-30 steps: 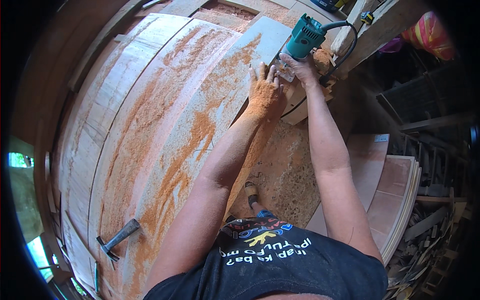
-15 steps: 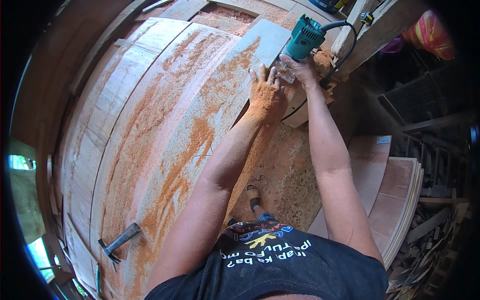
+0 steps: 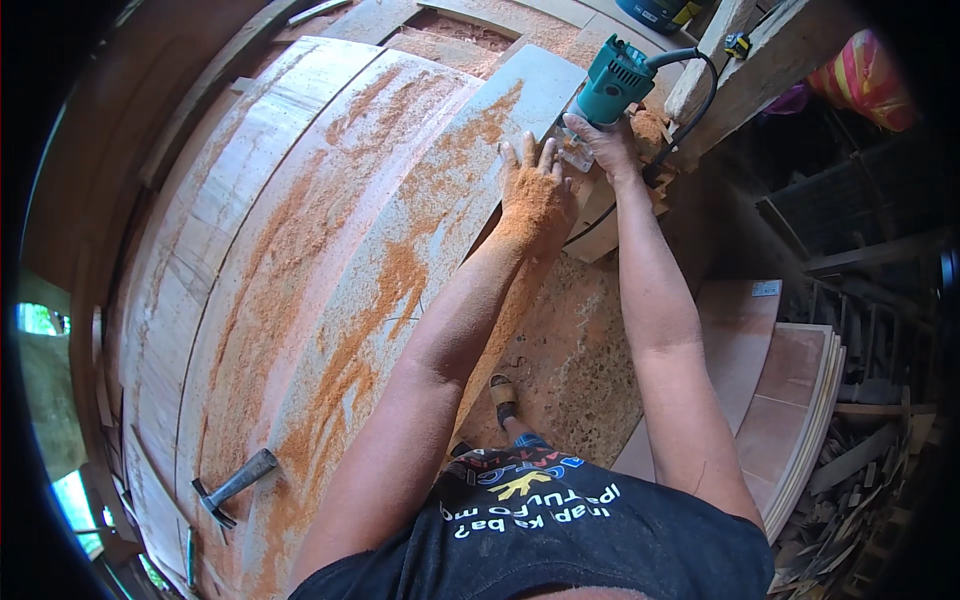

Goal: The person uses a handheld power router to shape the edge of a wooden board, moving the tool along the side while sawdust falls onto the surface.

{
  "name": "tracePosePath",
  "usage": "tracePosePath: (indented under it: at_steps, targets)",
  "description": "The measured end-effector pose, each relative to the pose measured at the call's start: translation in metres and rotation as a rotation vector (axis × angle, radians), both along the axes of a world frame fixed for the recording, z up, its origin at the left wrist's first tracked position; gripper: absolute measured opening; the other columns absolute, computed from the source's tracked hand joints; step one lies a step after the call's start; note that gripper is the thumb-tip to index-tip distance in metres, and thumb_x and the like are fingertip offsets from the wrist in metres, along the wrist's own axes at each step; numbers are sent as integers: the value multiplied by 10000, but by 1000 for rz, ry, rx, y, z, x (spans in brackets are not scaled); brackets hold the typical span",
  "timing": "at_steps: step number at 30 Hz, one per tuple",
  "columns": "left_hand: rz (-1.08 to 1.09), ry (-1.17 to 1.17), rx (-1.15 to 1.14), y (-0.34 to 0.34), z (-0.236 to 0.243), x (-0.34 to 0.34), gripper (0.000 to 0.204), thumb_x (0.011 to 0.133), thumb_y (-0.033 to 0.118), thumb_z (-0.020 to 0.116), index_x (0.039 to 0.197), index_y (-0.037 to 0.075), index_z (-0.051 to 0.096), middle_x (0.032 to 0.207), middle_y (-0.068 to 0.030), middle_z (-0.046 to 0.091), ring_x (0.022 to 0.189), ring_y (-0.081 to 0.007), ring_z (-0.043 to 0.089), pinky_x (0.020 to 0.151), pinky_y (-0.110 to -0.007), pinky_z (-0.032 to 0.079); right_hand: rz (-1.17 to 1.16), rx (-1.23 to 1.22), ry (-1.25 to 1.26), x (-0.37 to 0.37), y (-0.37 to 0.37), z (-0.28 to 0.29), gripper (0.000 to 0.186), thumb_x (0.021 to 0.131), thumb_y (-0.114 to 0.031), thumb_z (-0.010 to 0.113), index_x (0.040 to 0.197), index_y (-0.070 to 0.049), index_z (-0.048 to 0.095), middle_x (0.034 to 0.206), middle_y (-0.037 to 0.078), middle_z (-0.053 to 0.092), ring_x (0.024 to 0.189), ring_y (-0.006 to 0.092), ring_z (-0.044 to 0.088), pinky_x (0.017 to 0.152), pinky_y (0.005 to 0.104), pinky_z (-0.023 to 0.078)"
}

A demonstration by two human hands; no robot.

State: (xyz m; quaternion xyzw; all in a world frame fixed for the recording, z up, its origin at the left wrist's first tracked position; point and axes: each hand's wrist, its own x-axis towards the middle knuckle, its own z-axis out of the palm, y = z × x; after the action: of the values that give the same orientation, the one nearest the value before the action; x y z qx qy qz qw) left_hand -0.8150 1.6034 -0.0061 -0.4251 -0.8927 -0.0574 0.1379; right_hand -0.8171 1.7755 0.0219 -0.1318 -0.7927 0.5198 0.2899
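Note:
My right hand (image 3: 610,150) is wrapped round the lower body of a teal trim router (image 3: 608,88), which stands at the far right end of a long pale board (image 3: 540,78). A clear plastic piece (image 3: 577,155) shows at the router's base; its bit is hidden. My left hand (image 3: 537,197) rests on the board's right edge just beside the router. Its fingers are spread and hold nothing, and orange sawdust coats its back. More sawdust (image 3: 400,275) lies streaked along the board.
A claw hammer (image 3: 237,487) lies on the panels at the near left. From the router a black cord (image 3: 712,85) loops past a wooden beam (image 3: 775,60) with a tape measure (image 3: 737,45) on it. Curved panels (image 3: 780,400) lean at the right, beside scrap wood (image 3: 850,500).
The router and my right hand sit very slightly farther right and lower in the picture. My left hand keeps its place on the board edge.

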Motion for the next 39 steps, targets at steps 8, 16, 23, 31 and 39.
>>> tracePosePath:
  at_steps: [8,16,23,31,39]
  targets:
    - [2,-35,39,4,1,-1,521,996,390,416,1385,60,525,1546,-88,373,1439,-383,265,1121,-666,166,27,-56,1,-3,4,1,448,688,-328,885,954,-57,649,902,65,721,812,185,683,747,349,533]
    - [-11,-73,28,13,5,-1,552,988,410,419,1409,62,496,1543,-83,380,1437,-395,261,1108,-684,171,31,-68,46,-2,13,1,407,712,-278,880,941,-49,633,866,39,700,791,151,661,732,326,528]
    - [-14,-56,88,17,-7,-12,549,981,402,435,1414,70,494,1537,-85,389,1435,-403,261,1108,-690,166,35,-31,65,-8,12,5,383,717,-270,877,925,-56,636,848,31,696,770,142,659,723,315,528]
    - [-11,-39,66,23,-5,-12,553,976,417,433,1404,76,508,1552,-74,367,1440,-410,247,1103,-707,145,29,-38,38,-11,23,1,384,706,-296,882,889,-56,645,847,40,705,770,152,668,711,318,532]
    - [-2,-70,76,29,-6,-18,546,976,413,446,1402,77,511,1549,-75,372,1440,-421,239,1102,-709,149,13,-4,42,-15,23,5,417,698,-331,883,919,-58,658,879,51,719,789,162,680,728,333,538]
